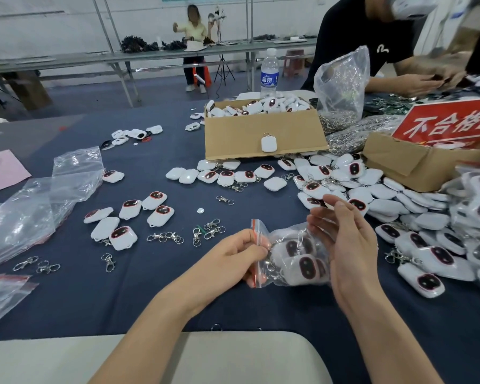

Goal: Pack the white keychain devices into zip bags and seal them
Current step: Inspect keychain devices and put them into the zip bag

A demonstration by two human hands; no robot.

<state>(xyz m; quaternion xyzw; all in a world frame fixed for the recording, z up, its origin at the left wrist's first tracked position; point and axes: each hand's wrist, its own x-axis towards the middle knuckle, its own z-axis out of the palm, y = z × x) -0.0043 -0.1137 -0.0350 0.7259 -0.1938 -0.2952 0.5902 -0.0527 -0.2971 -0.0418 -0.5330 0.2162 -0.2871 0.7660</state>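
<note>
A clear zip bag (291, 256) with a red strip along its mouth holds several white keychain devices and lies sideways just above the dark blue table. My left hand (239, 252) pinches the bag's red-striped mouth. My right hand (344, 239) is at the bag's far side, fingers spread, palm against the plastic. Loose white keychain devices (155, 214) lie scattered left of the bag, and a big heap of them (416, 217) covers the table's right side. Empty zip bags (39, 206) are piled at the left.
An open cardboard box (263, 134) full of devices stands at the middle back, with a water bottle (269, 73) behind it. A second box with a red sign (449, 123) sits at the right. Metal clasps (203, 231) lie loose. Another person's hands (427, 81) work at the far right.
</note>
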